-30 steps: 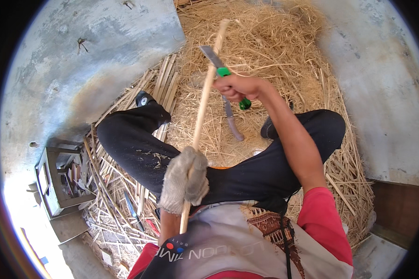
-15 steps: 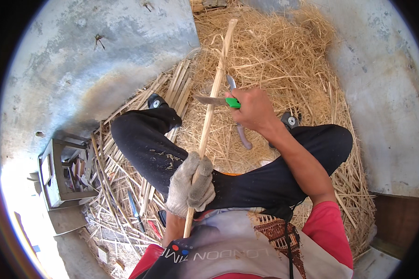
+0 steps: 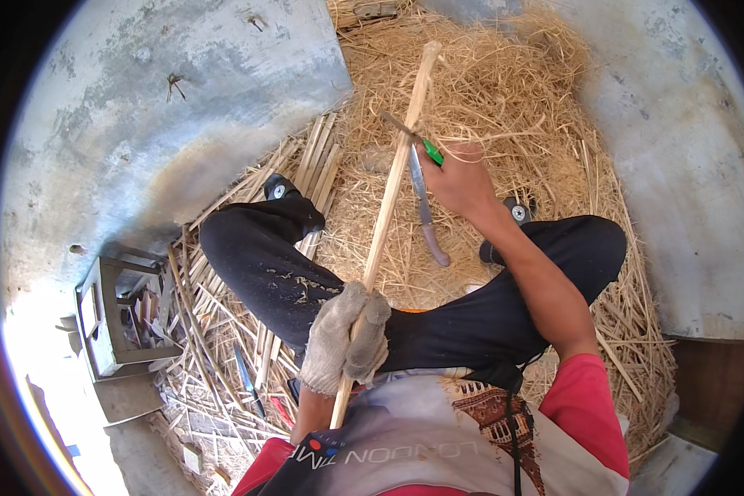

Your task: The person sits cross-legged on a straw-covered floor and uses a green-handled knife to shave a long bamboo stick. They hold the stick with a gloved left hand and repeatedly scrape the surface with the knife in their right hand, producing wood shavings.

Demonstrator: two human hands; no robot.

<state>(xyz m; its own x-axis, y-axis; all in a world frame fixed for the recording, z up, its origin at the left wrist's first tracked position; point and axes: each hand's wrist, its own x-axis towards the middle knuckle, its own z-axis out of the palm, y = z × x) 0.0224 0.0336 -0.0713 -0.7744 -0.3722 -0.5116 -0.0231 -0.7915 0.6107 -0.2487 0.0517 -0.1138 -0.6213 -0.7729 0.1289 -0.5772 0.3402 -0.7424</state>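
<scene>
1. Since the earlier frames, the right hand (image 3: 459,178) had slid farther up the stick (image 3: 388,215), carrying the knife (image 3: 412,142) away from the body.
2. The right arm was stretched forward over the right knee, fingers closed around the knife's green handle, with the blade laid against the stick.
3. The left hand (image 3: 345,337), in a worn grey glove, was clenched tight round the lower part of the stick, just above the lap.
4. The stick ran slanted from the chest up over the straw pile (image 3: 504,91).
5. A second knife (image 3: 426,215) lay loose on the straw beside the stick.
6. The person sat cross-legged on a grey concrete floor (image 3: 124,107); split cane strips (image 3: 215,331) lay left of the legs, near a small metal box (image 3: 112,318).
</scene>
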